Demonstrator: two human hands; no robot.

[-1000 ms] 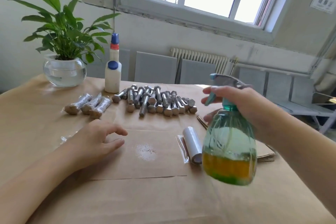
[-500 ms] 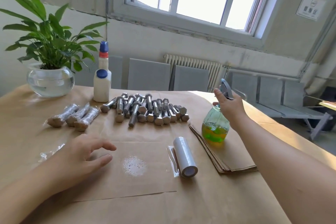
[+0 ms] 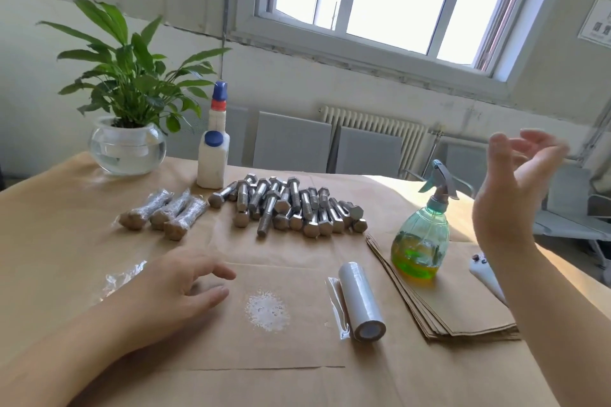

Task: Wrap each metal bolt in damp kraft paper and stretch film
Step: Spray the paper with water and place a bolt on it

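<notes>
The left hand [image 3: 178, 287] lies with relaxed fingers, holding nothing, on the kraft sheet [image 3: 297, 334], whose damp patch [image 3: 267, 310] sits at its 3 o'clock. The right hand [image 3: 515, 188] hangs raised with fingers spread and empty. Bare bolts [image 3: 287, 208] lie heaped at 12 o'clock: probably heavy, rigid, prone to roll, best gripped mid-shank. Three wrapped bolts [image 3: 165, 215] lie at 11. The spray bottle [image 3: 421, 241] holds yellow-green liquid; the plant bowl [image 3: 127, 149] holds water.

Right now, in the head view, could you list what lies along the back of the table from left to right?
Plant bowl → white bottle → pile of bare bolts → spray bottle. The three wrapped bolts overlap that order.
</notes>
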